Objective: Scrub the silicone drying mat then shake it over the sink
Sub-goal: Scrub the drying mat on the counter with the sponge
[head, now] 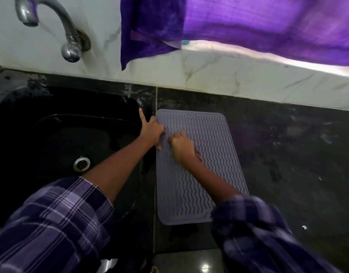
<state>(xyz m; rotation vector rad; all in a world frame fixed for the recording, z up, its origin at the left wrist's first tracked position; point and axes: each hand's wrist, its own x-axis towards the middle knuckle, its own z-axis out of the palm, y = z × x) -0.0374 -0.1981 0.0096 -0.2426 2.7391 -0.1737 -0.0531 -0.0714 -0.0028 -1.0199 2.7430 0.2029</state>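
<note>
- Tap (51,26) top left on the wall, no water visible from the spout.
- Sink (16,134) black, drain (81,163) in view, bowl dark so contents hard to read.
- Left hand (152,131) sits on the mat's left edge, next to the sink rim. Fingers spread and fairly straight, one pointing up toward the wall. Looks like it pins the edge down, not a grip.
- Silicone drying mat (205,154) lies flat on the dark counter (288,154), just right of the sink, wavy ribs up.
- Right hand (182,143) is on the mat's upper left area, fingers curled, motion-blurred. Cannot tell if it holds a scrubber or sponge; nothing identifiable shows under it.
- Purple cloth (248,26) hangs above the counter, well clear of the mat.
- Risks, my read: mat is only pinned at one edge, so hard strokes could skid or buckle it toward the sink. Wet silicone could slip from the fingers during the shake.
- Hidden: mat's lower right corner sits behind the right sleeve (258,229); any soap or water on the mat is unreadable.
</note>
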